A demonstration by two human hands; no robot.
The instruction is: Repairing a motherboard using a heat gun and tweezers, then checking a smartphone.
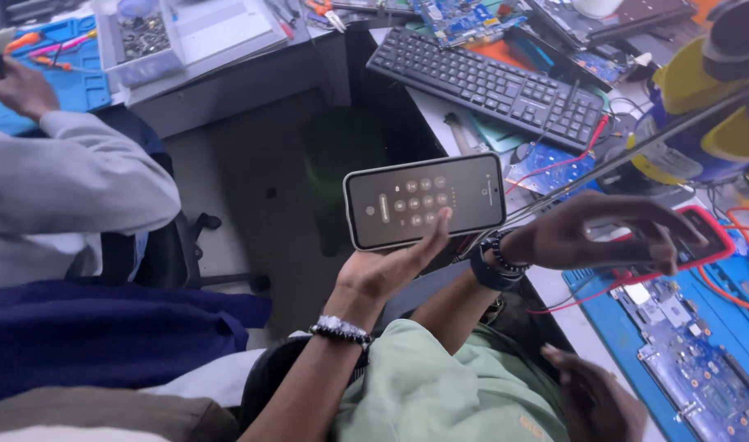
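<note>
My left hand [382,274] is bare, and on its wrist I wear a metal link bracelet [340,330], silvery with pale shining pieces. My right hand [604,237] is bare too. On that wrist sits a black watch on a broad black band [491,274], and just beside it, nearer the hand, a string of dark round beads [505,255] with a few lighter ones among them. Both forearms are uncovered. I wear a pale green short-sleeved top [440,385] of soft, creased cloth, with a small yellowish mark low on it that is too blurred to make out.
</note>
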